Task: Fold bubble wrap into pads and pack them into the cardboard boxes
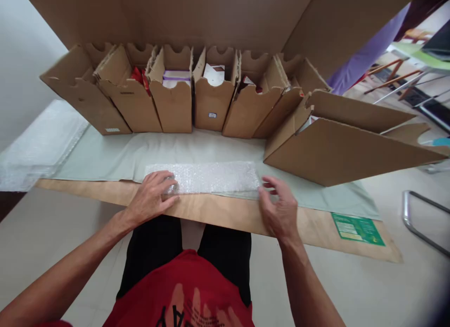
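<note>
A long strip of bubble wrap (214,177) lies flat along the front of the cloth-covered table. My left hand (153,195) rests over its left end, thumb apart from the loosely bent fingers. At the other end, my right hand (280,207) is beside the strip's right edge. Its fingers are curled but parted from the thumb, with nothing visible between them; the fingertips are at or very near the wrap. Whether anything lies inside the strip cannot be made out.
Several cardboard file boxes (176,109) stand in a row behind the strip, some holding small packages. A larger tilted carton (337,148) sits at right. Stacked bubble wrap sheets (42,139) lie at left. A green label (357,228) is on the wooden table edge (218,209).
</note>
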{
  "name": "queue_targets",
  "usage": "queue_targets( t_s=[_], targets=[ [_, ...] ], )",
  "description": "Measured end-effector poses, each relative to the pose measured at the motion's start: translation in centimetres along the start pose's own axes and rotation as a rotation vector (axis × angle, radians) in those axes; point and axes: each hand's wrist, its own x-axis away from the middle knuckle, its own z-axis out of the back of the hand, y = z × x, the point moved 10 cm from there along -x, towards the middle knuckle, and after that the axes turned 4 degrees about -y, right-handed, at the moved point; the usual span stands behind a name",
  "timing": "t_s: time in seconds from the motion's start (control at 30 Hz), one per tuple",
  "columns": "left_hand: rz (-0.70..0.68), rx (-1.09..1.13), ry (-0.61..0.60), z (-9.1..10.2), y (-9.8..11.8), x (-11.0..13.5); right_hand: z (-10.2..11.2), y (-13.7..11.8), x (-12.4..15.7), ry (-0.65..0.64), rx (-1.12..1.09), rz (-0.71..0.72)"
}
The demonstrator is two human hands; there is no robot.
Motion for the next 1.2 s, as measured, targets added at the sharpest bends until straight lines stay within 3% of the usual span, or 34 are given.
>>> queue_targets(
  t_s=[0.07, 0.13, 0.27, 0.37, 0.47, 0.6, 0.73, 0.83, 0.93, 1.03, 1.13, 1.2],
  targets=[
    [0.007, -0.007, -0.020, -0.5, -0.5, 0.1, -2.8, -2.4, 0.4, -0.193, 0.034, 0.171],
    [0.014, 0.003, -0.007, -0.5, -1.0, 0.0, -5.3, -3.7, 0.4, -0.334, 0.083, 0.253],
    [0.018, 0.083, 0.009, -0.1, -1.7, -0.6, -6.8, -3.6, -1.2, -0.375, 0.155, 0.220],
    [0.050, 0.149, -0.024, 0.7, -1.8, -1.2, -6.4, -3.9, -1.6, -0.411, 0.146, 0.214],
    [0.095, 0.120, -0.012, 2.9, -1.4, -1.8, -4.7, -4.9, -1.4, -0.407, 0.117, 0.235],
    [0.109, 0.065, 0.048, 6.5, -0.8, -3.4, -1.4, -7.2, -2.7, -0.267, 0.151, 0.313],
    [0.114, 0.011, 0.038, 7.7, -2.1, -7.0, -0.4, -8.9, -6.8, -0.132, 0.285, 0.376],
    [0.131, -0.069, -0.019, 6.6, -3.4, -10.0, -0.3, -9.8, -8.9, 0.007, 0.344, 0.396],
    [0.132, -0.160, 0.050, 5.7, -3.2, -10.9, -1.3, -10.4, -7.8, 0.064, 0.332, 0.431],
    [0.031, -0.172, 0.123, 3.8, -0.8, -9.8, -5.2, -9.5, -5.1, -0.144, 0.311, 0.449],
    [-0.114, -0.138, -0.047, -0.7, 1.4, -8.3, -9.5, -7.3, -3.0, -0.408, 0.342, 0.414],
    [-0.112, -0.135, -0.187, -3.8, 1.3, -7.4, -11.3, -5.9, -2.5, -0.522, 0.382, 0.375]
  ],
)
